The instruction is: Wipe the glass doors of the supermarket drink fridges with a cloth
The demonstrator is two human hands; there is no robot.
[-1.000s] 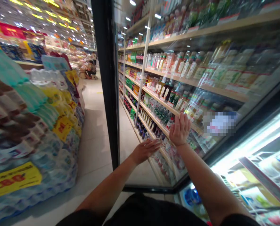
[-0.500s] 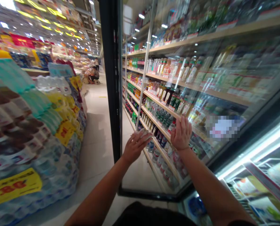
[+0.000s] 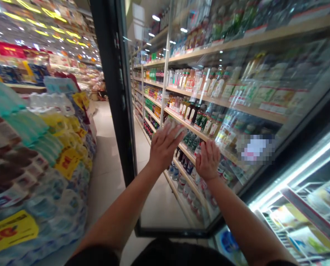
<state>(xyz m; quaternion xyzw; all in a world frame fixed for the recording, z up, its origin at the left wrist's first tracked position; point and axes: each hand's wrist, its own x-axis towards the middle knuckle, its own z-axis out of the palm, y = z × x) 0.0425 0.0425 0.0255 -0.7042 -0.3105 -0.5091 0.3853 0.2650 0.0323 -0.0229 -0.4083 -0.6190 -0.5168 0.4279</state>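
Note:
A glass door [image 3: 154, 207] in a black frame stands swung open in front of me. My left hand [image 3: 163, 147] lies against its pane, fingers stretched over a pale, crumpled cloth [image 3: 176, 128] that looks like a wipe. Much of the cloth is hidden beneath the fingers. Lower and to the right, my right hand [image 3: 208, 160] rests at the glass with its fingers up and a little bent, with no object visible in it. Shelves of drink bottles [image 3: 191, 111] show in the glass behind both hands.
Stacked packs of bottles [image 3: 51, 181] with a yellow price sign [image 3: 12, 231] line the left side. A tiled aisle floor [image 3: 105, 159] runs between them and the door. At lower right is a lit fridge shelf [image 3: 312, 214] with packaged goods.
My left hand has moved up the glass with the cloth. My right hand stays near the same part of the pane, its fingers slightly more bent. The view has shifted a little to the right.

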